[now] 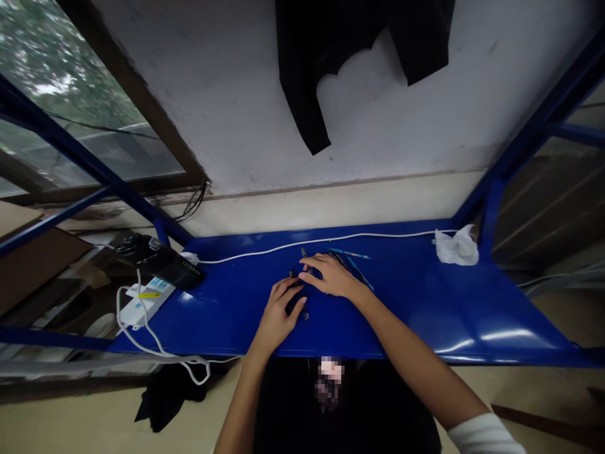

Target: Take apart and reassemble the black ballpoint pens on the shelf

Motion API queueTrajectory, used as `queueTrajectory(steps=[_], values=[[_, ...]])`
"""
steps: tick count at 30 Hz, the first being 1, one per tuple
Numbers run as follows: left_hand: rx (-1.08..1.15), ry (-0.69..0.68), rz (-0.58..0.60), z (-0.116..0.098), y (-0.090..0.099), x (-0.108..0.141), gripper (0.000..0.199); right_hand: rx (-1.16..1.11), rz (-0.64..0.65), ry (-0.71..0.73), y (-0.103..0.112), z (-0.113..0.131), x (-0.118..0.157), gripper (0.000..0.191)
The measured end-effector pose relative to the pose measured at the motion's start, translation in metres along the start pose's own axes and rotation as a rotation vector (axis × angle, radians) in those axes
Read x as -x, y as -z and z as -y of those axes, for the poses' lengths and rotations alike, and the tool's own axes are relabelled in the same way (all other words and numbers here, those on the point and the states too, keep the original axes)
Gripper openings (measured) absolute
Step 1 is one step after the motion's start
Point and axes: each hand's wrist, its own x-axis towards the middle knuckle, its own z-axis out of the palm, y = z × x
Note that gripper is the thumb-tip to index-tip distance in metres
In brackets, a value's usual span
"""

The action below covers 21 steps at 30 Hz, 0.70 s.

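Observation:
My left hand rests low over the blue tabletop with its fingers curved around a small dark object, mostly hidden, whose kind I cannot make out. My right hand reaches in from the right, fingers stretched leftward and thumb a little apart from them. Its fingertips are close to the left hand's fingertips, above small dark pieces. A narrow dark piece pokes out beyond the right fingers. Near the left thumb lies a small greyish piece. Just behind the right hand is a blue pen, with darker slim items partly covered by that hand.
A black bottle lies at the left by a white power strip with looped cables. One white cable runs along the table's back. Crumpled white plastic sits at the right. Blue frame posts flank the blue table.

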Motion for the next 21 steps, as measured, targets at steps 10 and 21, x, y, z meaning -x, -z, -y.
queueTrajectory(steps=[10,21], values=[[-0.018,0.109,-0.089,0.005,-0.003,0.001,0.031,0.156,0.101,0.100,-0.007,0.008,0.000,0.043],[-0.019,0.113,-0.036,0.002,0.000,0.002,0.045,0.070,0.170,0.137,-0.005,0.019,-0.001,0.036]])
